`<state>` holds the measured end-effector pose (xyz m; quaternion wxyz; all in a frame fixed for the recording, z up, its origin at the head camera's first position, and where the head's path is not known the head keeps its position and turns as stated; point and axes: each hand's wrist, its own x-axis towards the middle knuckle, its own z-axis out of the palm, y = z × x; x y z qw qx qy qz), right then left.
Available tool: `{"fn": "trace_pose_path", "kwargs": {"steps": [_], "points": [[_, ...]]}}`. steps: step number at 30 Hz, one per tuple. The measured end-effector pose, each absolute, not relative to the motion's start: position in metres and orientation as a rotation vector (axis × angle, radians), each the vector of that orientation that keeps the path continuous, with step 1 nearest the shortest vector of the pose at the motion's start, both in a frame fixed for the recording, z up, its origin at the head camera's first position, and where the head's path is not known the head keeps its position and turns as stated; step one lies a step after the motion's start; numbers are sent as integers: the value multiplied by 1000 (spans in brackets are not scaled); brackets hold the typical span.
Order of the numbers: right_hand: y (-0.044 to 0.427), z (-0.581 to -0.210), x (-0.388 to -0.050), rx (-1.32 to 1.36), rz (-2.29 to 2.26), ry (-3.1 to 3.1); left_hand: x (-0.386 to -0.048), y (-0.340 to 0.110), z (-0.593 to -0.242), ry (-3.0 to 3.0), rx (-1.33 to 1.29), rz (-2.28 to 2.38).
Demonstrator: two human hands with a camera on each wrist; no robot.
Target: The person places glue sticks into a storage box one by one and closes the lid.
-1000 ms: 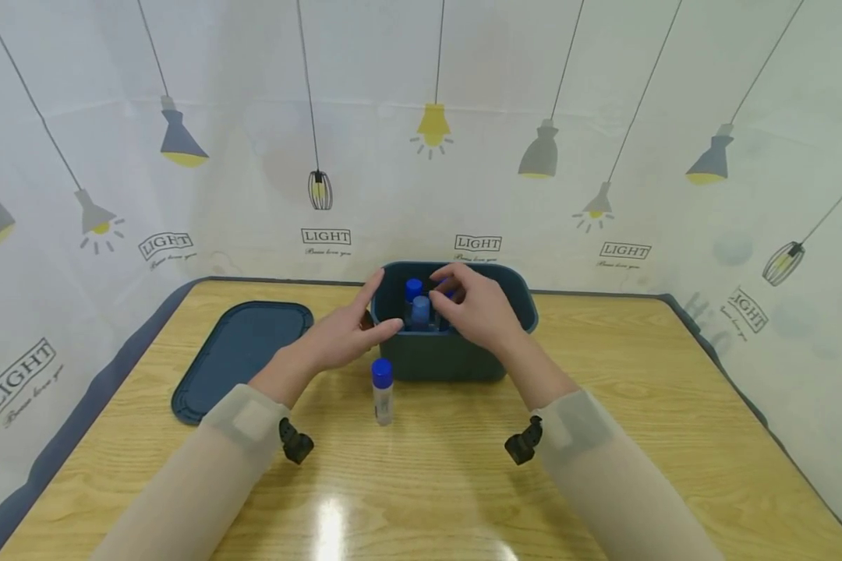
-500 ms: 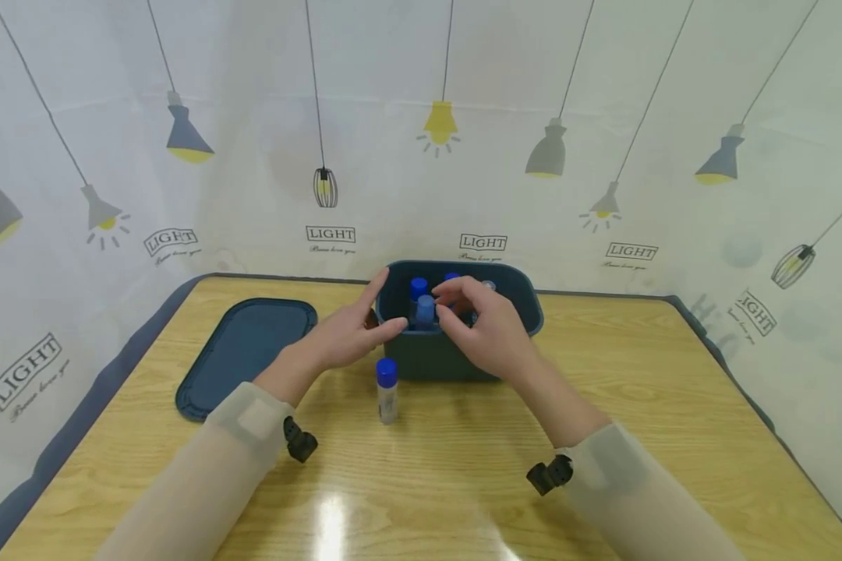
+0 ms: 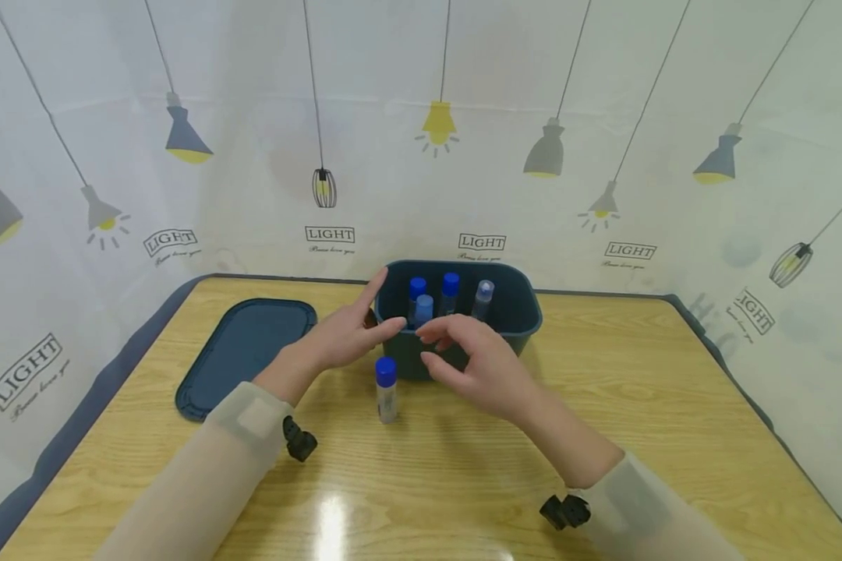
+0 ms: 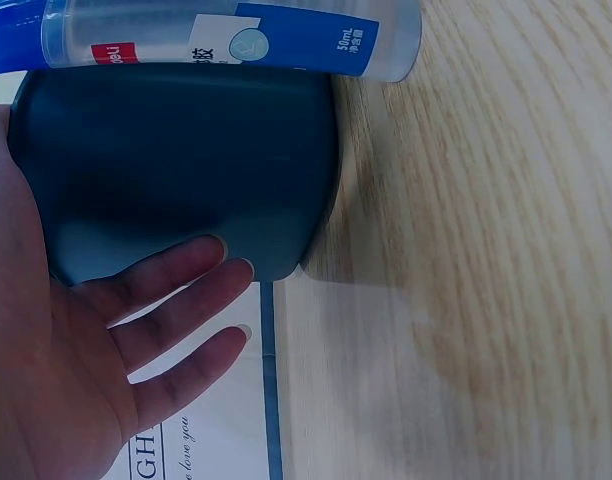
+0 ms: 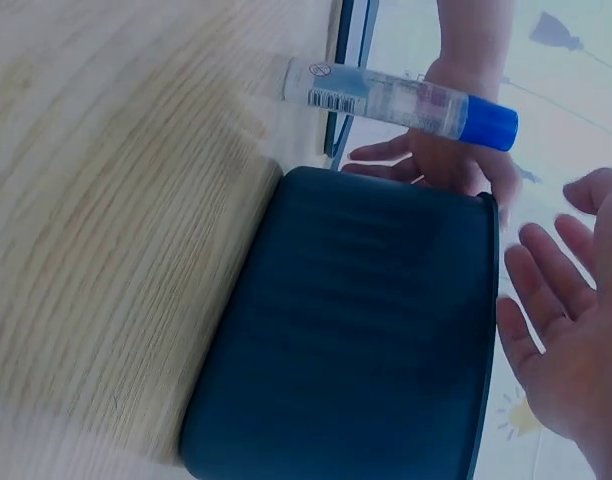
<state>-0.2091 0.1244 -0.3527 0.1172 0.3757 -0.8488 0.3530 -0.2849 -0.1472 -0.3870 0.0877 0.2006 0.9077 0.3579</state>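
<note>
A dark blue-green plastic bin (image 3: pixel 526 319) holds several upright bottles, most with blue caps; one bottle (image 3: pixel 484 294) has a clear top. My left hand (image 3: pixel 337 336) is at the bin's left end with its thumb by the front rim; in the left wrist view its fingers (image 4: pixel 181 310) are extended and spread beside the wall. My right hand (image 3: pixel 484 366) hovers in front of the bin, fingers loosely bent, holding nothing. Between the hands, a clear glue bottle (image 3: pixel 386 397) with a blue cap stands on the table. Its label shows in the left wrist view.
A dark blue lid (image 3: pixel 249 351) lies flat on the wooden table (image 3: pixel 638 405) to the left. Behind the table hangs a white cloth (image 3: pixel 379 156) printed with lamps, and it also runs along both sides.
My right hand has drawn back out of the bin toward me, uncovering the bottles inside. The left hand stays at the bin's left end, and the standing glue bottle keeps its place.
</note>
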Motion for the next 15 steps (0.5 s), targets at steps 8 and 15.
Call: {"fn": "trace_pose_path", "kwargs": {"steps": [8,15], "points": [[118,-357,-205,1240,1115,-2685,-284,-148,-387,2720,605,1056],[106,-358,-205,1276,1080,-2809,-284,-149,-385,2710,611,1050]]}}
